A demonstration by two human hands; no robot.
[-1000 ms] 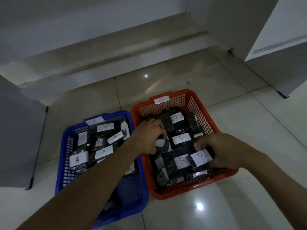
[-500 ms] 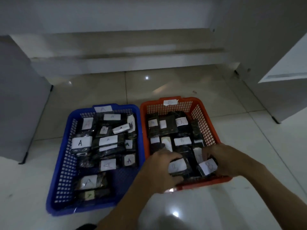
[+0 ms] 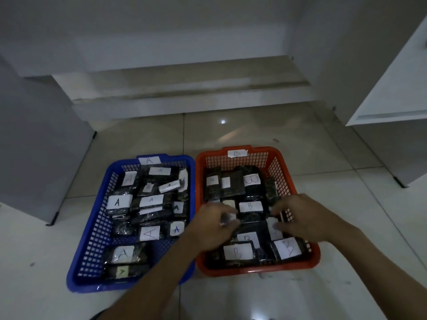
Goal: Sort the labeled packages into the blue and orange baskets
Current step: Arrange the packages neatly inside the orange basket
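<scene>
Moved: my left hand has come up from the near rim to mid-basket.
Blue basket: dark packages labelled A.
Orange basket: packages labelled B.
Left hand: fingers curled, pinching a package there.
Right hand: fingers bent over packages; grip unclear.
</scene>
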